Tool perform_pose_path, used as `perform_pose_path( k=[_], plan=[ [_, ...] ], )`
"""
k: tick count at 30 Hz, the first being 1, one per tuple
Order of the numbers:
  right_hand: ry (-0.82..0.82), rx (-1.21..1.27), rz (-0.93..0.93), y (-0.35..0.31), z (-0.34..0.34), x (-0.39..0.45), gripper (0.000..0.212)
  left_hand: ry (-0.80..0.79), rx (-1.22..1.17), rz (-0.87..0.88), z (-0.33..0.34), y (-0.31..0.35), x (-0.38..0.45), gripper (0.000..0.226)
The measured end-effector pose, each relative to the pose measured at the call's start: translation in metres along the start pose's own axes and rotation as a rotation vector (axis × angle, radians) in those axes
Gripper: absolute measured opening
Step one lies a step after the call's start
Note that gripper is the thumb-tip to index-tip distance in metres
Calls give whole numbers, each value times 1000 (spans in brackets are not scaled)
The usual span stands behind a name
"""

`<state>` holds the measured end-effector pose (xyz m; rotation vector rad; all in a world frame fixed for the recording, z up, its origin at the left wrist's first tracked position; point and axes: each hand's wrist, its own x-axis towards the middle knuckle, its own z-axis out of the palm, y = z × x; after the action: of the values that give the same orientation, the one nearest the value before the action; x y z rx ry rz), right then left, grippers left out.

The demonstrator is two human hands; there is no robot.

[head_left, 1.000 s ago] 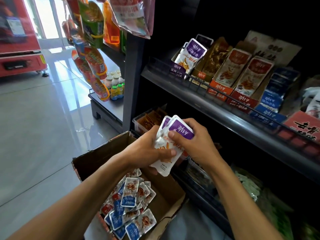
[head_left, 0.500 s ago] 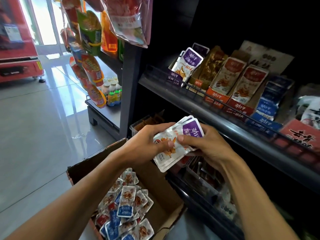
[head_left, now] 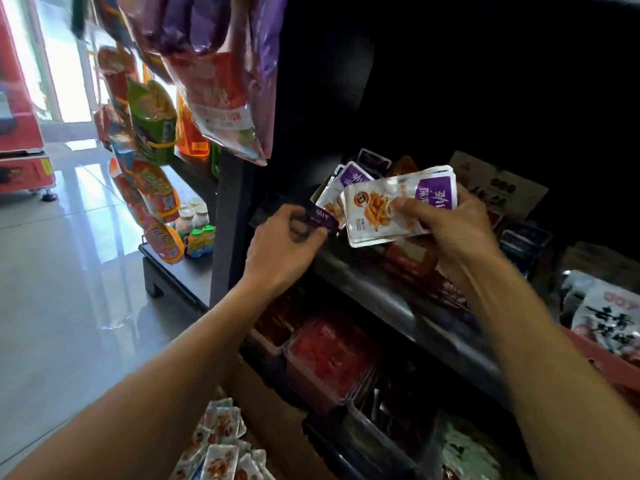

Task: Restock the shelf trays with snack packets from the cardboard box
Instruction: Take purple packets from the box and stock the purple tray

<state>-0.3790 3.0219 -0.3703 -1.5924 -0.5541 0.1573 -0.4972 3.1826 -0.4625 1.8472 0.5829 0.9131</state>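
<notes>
Gripping a stack of silver-and-purple foil snack packets (head_left: 398,206) between thumb and curled fingers, the right hand (head_left: 453,230) held it just in front of the purple cardboard shelf tray (head_left: 323,218) on the dark metal shelf (head_left: 377,285). The left hand (head_left: 282,244) pinched that tray's front edge, where similar packets stood. Below, more packets lay in the brown cardboard box (head_left: 277,410) on the floor.

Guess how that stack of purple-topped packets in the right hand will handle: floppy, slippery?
Probably slippery: the stack of packets looks glossy, with glare on the film. Likely light, since the right hand pinches several at one end. The sheets seem thin and fanned, so they could slide apart.
</notes>
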Motion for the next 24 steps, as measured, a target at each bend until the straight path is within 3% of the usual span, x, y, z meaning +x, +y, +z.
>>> perform_pose_path(
  k=[3,9,12,16,24],
  plan=[
    [68,-44,-31,-8,3,33,41,-9,170,57,17,-5,26,81],
    [72,-52,2,-16,20,71,35,-20,442,82,56,-7,59,120],
    [53,-117,-51,-10,30,79,29,-22,483,29,67,-9,72,123],
    [14,-238,-75,5,42,85,40,21,488,27,73,-16,82,113],
    [-265,-655,-191,0,66,104,50,68,405,55,69,-18,83,118]
  ],
)
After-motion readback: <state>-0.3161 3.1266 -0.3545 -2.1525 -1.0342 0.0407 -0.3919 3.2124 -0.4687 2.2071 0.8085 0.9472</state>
